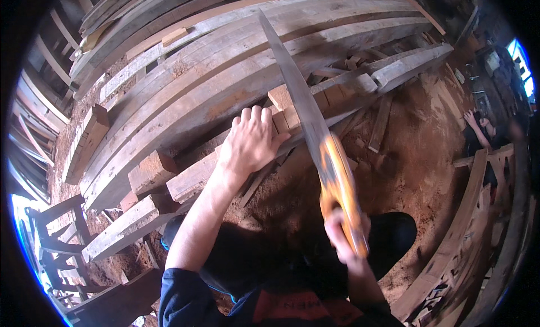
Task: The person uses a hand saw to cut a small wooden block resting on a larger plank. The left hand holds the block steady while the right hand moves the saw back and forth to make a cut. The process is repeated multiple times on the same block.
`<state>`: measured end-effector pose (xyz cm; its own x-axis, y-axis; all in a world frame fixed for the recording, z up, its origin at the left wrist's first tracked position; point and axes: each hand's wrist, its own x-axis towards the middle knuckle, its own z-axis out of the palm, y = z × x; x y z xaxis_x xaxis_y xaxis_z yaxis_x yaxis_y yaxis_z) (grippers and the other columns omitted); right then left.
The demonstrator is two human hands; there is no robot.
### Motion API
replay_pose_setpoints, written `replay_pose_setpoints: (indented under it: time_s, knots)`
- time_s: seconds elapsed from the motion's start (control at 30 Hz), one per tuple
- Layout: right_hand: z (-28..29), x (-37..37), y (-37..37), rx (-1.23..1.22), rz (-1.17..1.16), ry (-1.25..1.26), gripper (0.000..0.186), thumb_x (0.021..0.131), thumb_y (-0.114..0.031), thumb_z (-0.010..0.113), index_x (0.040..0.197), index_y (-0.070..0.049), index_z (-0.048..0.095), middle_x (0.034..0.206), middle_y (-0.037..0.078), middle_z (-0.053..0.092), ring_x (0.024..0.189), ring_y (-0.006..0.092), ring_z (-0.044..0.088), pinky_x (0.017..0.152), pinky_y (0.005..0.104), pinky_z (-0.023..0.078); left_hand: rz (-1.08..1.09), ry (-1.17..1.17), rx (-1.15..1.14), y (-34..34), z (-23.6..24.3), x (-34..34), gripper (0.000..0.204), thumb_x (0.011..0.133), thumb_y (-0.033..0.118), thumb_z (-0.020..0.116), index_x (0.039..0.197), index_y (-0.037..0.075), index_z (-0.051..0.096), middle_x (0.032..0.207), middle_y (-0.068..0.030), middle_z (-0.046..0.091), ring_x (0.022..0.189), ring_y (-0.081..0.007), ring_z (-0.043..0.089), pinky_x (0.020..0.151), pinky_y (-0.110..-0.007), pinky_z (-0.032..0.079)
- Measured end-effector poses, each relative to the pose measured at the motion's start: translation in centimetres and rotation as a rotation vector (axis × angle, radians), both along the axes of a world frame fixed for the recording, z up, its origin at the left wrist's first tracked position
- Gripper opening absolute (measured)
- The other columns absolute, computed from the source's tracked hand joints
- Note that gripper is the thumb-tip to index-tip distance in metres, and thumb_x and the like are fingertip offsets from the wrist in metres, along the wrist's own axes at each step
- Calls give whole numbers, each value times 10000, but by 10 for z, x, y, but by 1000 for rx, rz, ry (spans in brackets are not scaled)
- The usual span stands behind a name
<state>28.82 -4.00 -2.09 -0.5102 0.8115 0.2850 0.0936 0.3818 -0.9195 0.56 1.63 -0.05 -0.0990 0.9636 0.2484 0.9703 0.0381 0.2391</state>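
Observation:
My left hand (251, 140) lies flat on a wooden beam (194, 178), fingers spread, pressing it down beside the cut. My right hand (344, 237) grips the orange handle of a hand saw (306, 110). The long grey saw blade runs up and away from me, crossing the light-coloured end of the beam (281, 99) just right of my left fingers. My dark-trousered legs are below, over sawdust-covered ground.
A big stack of long weathered planks (225, 51) fills the upper left. Short offcut blocks (151, 170) lie by the beam. Sawdust and scraps cover the ground (416, 158). Another person (481, 133) crouches at the right. Wooden frames stand at the lower left (62, 237) and right (467, 225).

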Motion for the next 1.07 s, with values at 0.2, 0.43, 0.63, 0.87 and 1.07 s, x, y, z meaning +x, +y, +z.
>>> replay_pose_setpoints:
  time_s: [0.2, 0.43, 0.63, 0.87, 1.07]
  knots:
    - [14, 86, -89, -305, -106, -132, 138, 774, -80, 772, 810, -84, 639, 745, 46, 651, 679, 130, 643, 717, 261, 497, -38, -1, 30, -1, -1, -6, 447, 904, 404, 602, 1006, -29, 558, 989, -181, 575, 967, -326, 565, 820, -430, 464]
    - [12, -16, 10, -289, 23, 80, 79, 863, -18, 651, 921, -51, 610, 644, -2, 559, 539, 88, 533, 469, 204, 364, -42, 33, 92, 0, -5, 1, 459, 901, 410, 606, 986, -37, 550, 971, -182, 568, 945, -327, 560, 805, -420, 464]
    - [23, 69, -92, -225, -266, 48, 206, 817, -215, 758, 815, -48, 637, 682, 69, 646, 639, 199, 647, 711, 318, 528, -5, -48, -28, 0, 4, 3, 506, 909, 430, 603, 1013, -59, 527, 993, -202, 556, 978, -348, 549, 849, -440, 453]
    - [-15, 74, -54, -238, -93, 78, 228, 825, -235, 748, 811, -37, 636, 692, 61, 649, 625, 181, 650, 635, 319, 526, -14, -24, 11, 4, 3, -10, 457, 923, 394, 586, 990, -54, 531, 969, -206, 556, 962, -357, 555, 827, -441, 457]
    - [-24, 68, -57, -134, -80, 50, 295, 825, -283, 773, 937, -47, 636, 731, 55, 666, 653, 210, 669, 652, 339, 549, -64, -1, -78, 6, 11, -18, 638, 885, 514, 603, 1085, -88, 524, 989, -214, 558, 1010, -348, 558, 881, -444, 450]
